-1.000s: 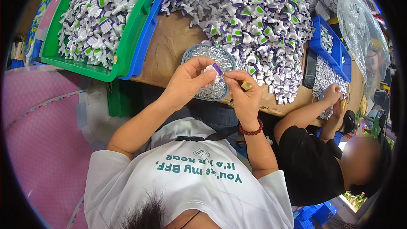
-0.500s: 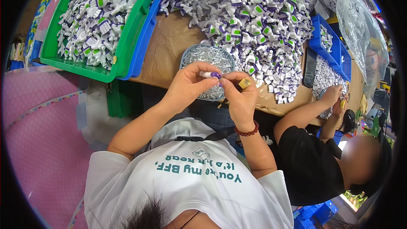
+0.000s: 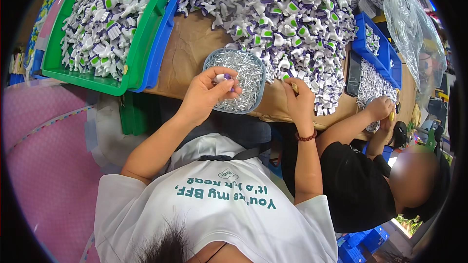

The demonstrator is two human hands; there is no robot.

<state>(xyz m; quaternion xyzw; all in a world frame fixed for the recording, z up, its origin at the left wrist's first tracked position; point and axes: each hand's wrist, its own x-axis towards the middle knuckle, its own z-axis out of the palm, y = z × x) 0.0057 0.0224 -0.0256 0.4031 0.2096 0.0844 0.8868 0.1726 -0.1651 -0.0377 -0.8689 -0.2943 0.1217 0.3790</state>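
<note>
1. Far to the left of the round grey dish (image 3: pixel 258 98), a green tray (image 3: pixel 141 48) sits heaped with white, purple and green plastic parts, and a blue tray edge (image 3: pixel 163 36) runs along the side of it that faces the dish.
2. Now the left hand (image 3: pixel 207 95), right at the dish's left rim: fingers curled tight, thumb and fingertips pinching a small white-and-purple plastic piece (image 3: pixel 225 77) just above the rim.
3. The dish itself rests on the brown cardboard-covered table (image 3: pixel 192 51), full of thin silver metal pins (image 3: pixel 241 70).
4. Behind and to the right of the dish spreads a big loose pile of plastic parts (image 3: pixel 287 14), the same white, purple and green.
5. Just right of the dish, the right hand (image 3: pixel 300 102) is down at the near edge of that pile, fingers bent and closed round a small yellowish item (image 3: pixel 294 87); what it is cannot be told. A dark bead bracelet (image 3: pixel 307 138) rings the wrist.
6. Well right of the dish, a co-worker in a black shirt (image 3: pixel 356 185) has both hands at a second, smaller dish, with blue bins (image 3: pixel 375 44) beyond.
</note>
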